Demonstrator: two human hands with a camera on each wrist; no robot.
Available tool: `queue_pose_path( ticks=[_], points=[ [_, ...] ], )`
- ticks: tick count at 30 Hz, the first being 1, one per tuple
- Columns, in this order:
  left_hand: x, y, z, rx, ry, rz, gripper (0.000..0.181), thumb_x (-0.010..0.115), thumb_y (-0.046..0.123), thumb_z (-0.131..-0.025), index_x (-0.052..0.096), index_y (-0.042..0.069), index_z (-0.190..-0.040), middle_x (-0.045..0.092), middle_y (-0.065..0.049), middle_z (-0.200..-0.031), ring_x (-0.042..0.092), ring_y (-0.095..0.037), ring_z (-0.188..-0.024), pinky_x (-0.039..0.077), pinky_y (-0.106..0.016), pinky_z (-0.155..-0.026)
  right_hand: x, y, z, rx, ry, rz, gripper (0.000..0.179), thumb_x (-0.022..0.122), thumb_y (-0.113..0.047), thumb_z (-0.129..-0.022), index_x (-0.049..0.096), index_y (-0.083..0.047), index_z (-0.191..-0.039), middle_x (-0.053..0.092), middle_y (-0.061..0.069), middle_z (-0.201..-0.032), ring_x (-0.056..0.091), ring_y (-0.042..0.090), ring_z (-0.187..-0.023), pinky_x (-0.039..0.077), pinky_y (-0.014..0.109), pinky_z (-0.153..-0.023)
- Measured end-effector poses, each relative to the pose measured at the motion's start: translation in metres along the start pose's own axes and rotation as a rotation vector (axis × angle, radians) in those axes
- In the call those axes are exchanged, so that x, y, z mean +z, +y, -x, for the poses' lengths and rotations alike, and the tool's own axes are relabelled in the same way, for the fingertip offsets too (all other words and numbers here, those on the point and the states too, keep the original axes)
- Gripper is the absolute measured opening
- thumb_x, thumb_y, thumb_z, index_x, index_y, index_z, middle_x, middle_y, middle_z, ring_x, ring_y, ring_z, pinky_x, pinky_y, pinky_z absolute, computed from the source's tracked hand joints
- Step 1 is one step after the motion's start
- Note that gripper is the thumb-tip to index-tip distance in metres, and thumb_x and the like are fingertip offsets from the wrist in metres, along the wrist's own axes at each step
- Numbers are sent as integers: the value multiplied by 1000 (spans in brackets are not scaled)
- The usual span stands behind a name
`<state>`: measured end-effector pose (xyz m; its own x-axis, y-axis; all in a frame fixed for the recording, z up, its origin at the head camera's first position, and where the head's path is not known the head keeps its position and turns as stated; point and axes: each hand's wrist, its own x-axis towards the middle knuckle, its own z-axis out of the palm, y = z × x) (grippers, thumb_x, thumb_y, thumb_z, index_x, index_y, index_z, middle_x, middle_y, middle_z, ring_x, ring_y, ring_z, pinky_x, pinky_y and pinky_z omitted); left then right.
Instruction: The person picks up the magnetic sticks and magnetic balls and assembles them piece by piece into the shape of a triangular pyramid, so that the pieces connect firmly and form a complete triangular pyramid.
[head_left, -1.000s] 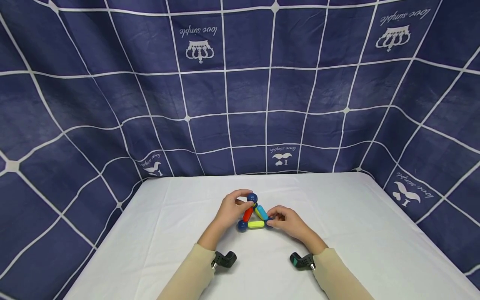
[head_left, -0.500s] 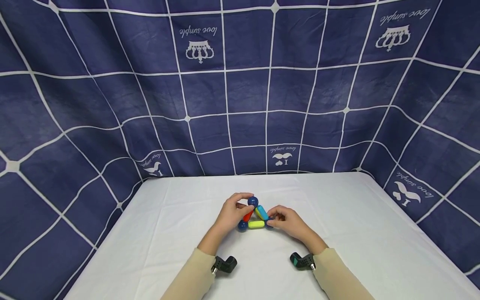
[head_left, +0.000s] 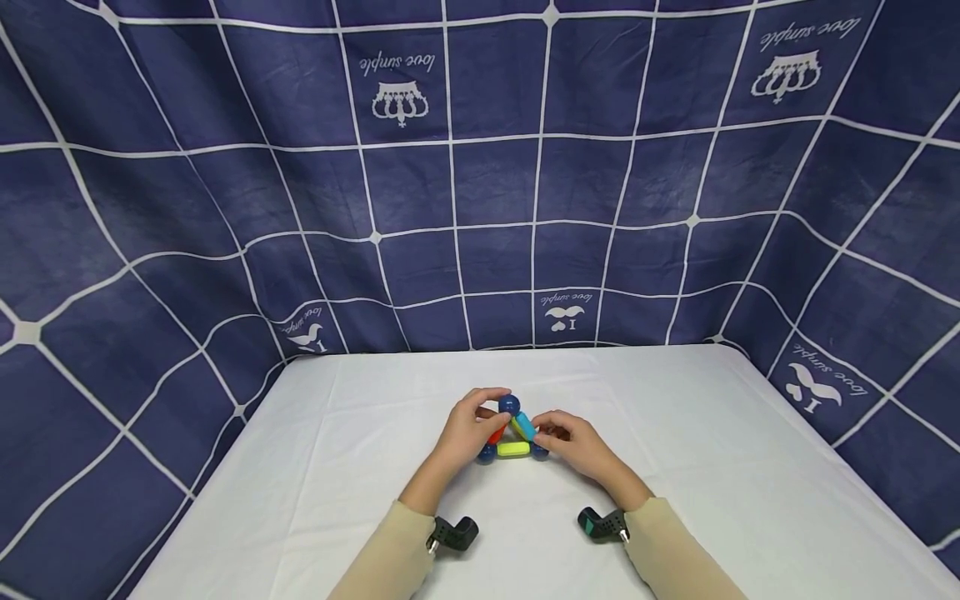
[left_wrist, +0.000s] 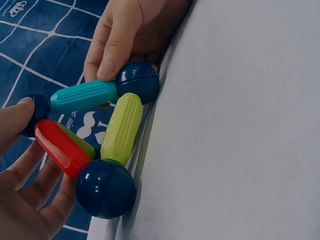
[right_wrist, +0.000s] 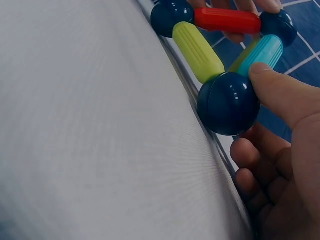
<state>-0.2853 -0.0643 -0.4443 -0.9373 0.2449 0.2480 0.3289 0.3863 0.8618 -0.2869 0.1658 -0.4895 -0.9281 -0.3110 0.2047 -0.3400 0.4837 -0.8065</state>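
Observation:
Magnetic rods and balls form a small pyramid-like frame on the white cloth. My left hand [head_left: 461,433] pinches the dark blue top ball [head_left: 509,405] between thumb and fingers. From that ball a red rod [left_wrist: 60,145] slopes to the near-left ball [left_wrist: 105,189], and a light blue rod [head_left: 525,426] to the near-right ball [right_wrist: 229,103]. A yellow-green rod [head_left: 513,449] joins the two near balls. Another yellow-green rod [left_wrist: 77,140] shows behind the red one, mostly hidden. My right hand [head_left: 573,442] grips the light blue rod's lower end, thumb on it, fingers curled by the ball.
White cloth [head_left: 360,467] covers the table under the frame. A navy curtain [head_left: 495,183] with white grid lines stands behind it and at both sides. Black wrist devices [head_left: 456,533] sit on both forearms near the cloth.
My left hand has shifted slightly right and down with the top ball, and the frame has edged right. My right thumb sits a little higher, closer to the light blue rod.

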Motion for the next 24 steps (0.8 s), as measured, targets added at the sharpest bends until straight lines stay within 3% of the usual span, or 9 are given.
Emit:
queue_pose_path(
  ticks=[7, 14, 24],
  points=[
    [2, 1, 3, 10, -20, -9, 38, 70, 20, -94, 64, 23, -132, 62, -8, -127, 66, -24, -102, 58, -34, -81, 0, 2, 0, -15, 3, 0, 20, 70, -30, -94, 71, -22, -113, 68, -3, -101, 58, 13, -87, 49, 24, -77],
    [-5, -8, 8, 29, -59, -46, 50, 73, 14, -91, 57, 19, -139, 60, -12, -128, 67, -25, -102, 58, -30, -80, -1, 2, -1, -4, -16, -4, 18, 71, -29, -93, 70, -22, -109, 68, -4, -99, 56, 11, -84, 47, 23, -75],
    [-23, -32, 22, -43, -161, -160, 43, 82, 14, -82, 62, 11, -120, 66, -8, -114, 62, -16, -92, 51, -26, -78, -7, 8, 0, -28, -105, -48, 32, 82, -23, -83, 64, -17, -109, 61, 1, -93, 53, 12, -83, 45, 22, -76]
  ],
)
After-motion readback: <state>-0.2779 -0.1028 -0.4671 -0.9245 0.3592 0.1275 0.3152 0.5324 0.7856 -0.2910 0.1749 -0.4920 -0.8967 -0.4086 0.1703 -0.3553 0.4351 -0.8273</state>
